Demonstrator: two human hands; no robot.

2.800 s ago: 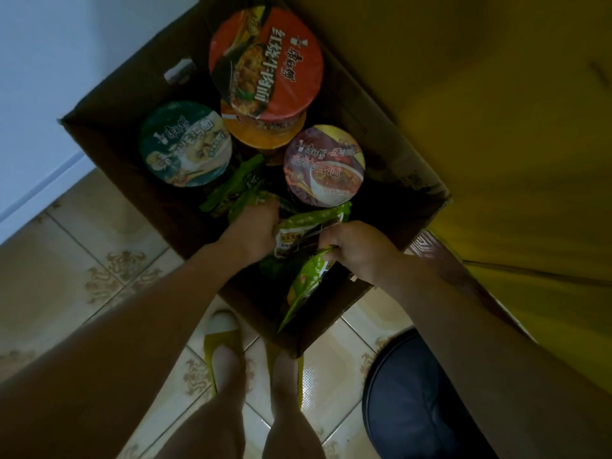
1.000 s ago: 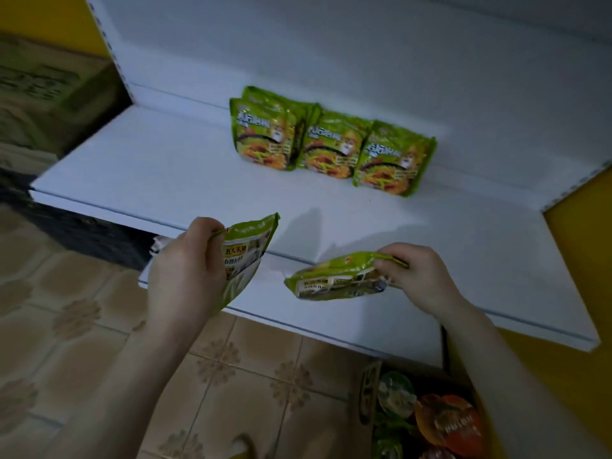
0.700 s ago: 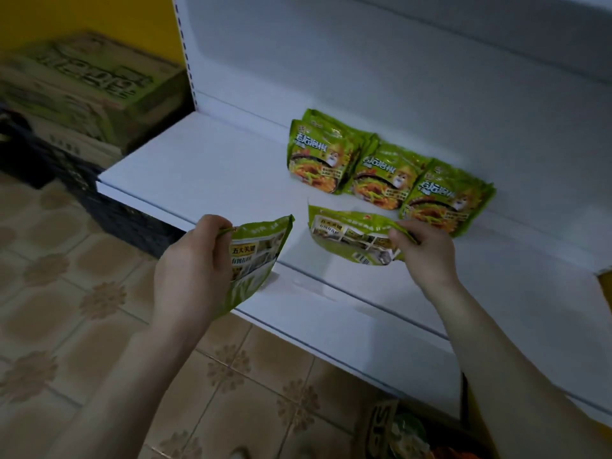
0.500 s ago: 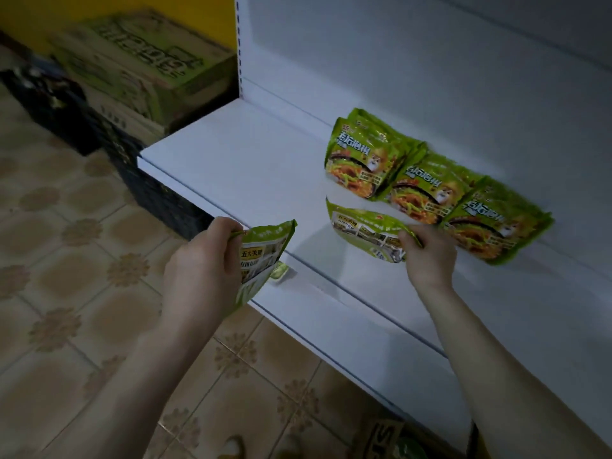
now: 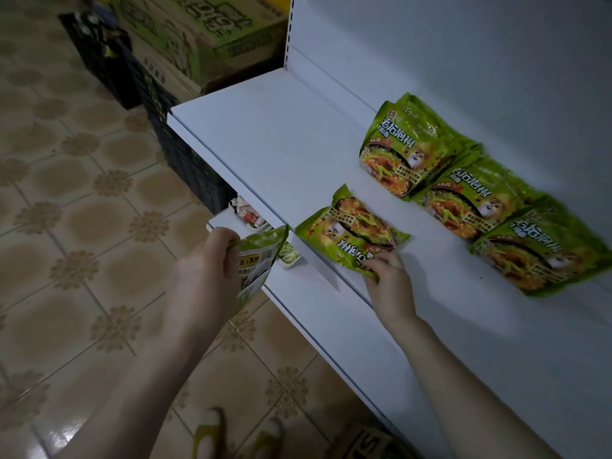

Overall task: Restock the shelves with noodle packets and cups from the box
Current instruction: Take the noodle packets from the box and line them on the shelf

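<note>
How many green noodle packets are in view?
6. Four lean in the back row, leftmost two overlapping. The right hand holds the fifth packet on the shelf; the left hand holds the sixth packet before its edge. More may hide behind.

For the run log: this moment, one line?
left hand grips packet | right hand pinches second packet on shelf | row behind

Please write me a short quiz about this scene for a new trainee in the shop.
1. True or false: the left hand holds a cup.
2. The back row on the shelf: A) lies flat, B) leans on the back wall, C) hangs on hooks?
3. Which hand holds its packet face up over the shelf?
Key: 1 false; 2 B; 3 the right hand.
</note>
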